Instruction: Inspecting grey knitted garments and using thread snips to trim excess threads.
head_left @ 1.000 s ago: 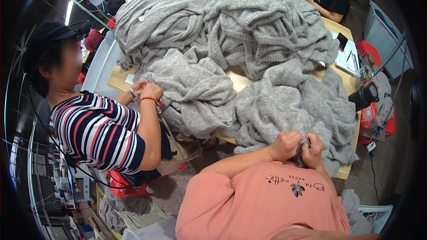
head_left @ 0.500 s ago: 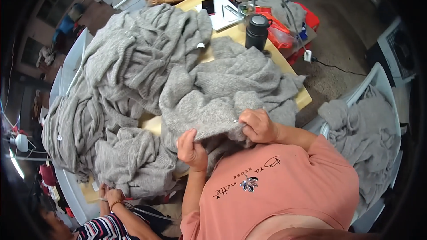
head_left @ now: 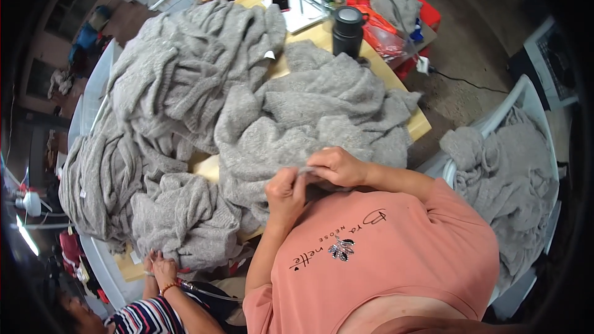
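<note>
A grey knitted garment (head_left: 281,139) lies bunched on the table in front of me, its near edge drawn up close to my body. My left hand (head_left: 286,190) is closed on that edge, thumb and fingers pinched together. Close beside it, my right hand (head_left: 337,167) pinches the same edge, fingers bent over the knit. Only a short stretch of fabric shows between the two hands. Whether a small tool or needle is in the fingers, I cannot make out.
More grey knits (head_left: 192,68) are heaped to the left on the wooden table (head_left: 418,125). A black flask (head_left: 348,32) stands at the far side. A full bin (head_left: 455,176) is at my right. Two co-workers sit nearby, one lower left with hands (head_left: 162,269) together, one at the far edge.
My hands have come closer together, the left moving right and the right moving left. The stretch of edge between them has shortened. The whole view has shifted slightly.
</note>
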A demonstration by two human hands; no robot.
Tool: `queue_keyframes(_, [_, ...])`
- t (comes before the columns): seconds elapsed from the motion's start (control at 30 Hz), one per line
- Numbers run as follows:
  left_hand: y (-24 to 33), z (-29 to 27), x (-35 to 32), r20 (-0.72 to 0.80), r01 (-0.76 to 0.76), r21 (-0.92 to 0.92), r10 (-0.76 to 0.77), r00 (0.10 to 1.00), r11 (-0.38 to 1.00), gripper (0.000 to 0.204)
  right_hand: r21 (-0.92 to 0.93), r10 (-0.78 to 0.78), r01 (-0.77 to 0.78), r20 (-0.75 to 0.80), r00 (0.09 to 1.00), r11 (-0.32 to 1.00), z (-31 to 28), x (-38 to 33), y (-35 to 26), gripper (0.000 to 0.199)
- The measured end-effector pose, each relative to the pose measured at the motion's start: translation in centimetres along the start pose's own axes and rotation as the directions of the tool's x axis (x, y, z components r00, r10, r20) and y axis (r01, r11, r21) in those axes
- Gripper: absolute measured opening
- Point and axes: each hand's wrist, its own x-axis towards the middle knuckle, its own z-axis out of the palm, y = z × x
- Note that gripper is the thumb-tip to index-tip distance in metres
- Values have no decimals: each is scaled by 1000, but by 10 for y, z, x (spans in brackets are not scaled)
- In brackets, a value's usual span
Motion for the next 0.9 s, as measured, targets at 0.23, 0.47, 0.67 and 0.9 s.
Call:
queue_keyframes(0.23, [-16,6,-20,19,80,-81,-79,997,993,9,-76,59,-55,53,997,996,1,6,-18,8])
queue_keyframes(0.47, [-6,8,-28,55,248,-179,-242,969,952,12,-60,-88,93,77,993,994,12,2,-20,10])
queue_keyframes(0.67, [-20,1,-31,-61,128,-260,-148,987,957,11,-18,-68,70,77,995,997,23,19,-25,8])
queue_keyframes(0.9, [-40,4,-28,227,401,-758,-368,902,515,4,-298,-81,70,-26,996,952,8,13,-33,25])
